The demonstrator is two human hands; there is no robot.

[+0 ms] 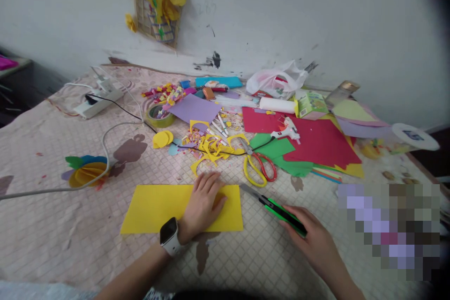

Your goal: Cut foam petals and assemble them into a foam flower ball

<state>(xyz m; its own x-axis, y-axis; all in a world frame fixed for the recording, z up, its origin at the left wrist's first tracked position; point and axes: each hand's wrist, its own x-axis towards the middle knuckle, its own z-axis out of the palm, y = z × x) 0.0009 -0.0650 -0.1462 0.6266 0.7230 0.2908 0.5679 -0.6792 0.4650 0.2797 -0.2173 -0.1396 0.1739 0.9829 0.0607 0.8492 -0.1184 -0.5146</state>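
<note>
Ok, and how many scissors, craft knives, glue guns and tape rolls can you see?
Scissors: 1
Craft knife: 1
Hot glue gun: 1
Tape roll: 1
Total: 4

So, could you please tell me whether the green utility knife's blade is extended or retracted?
Extended: the bare metal blade sticks well out of the green utility knife in the right hand.
</note>
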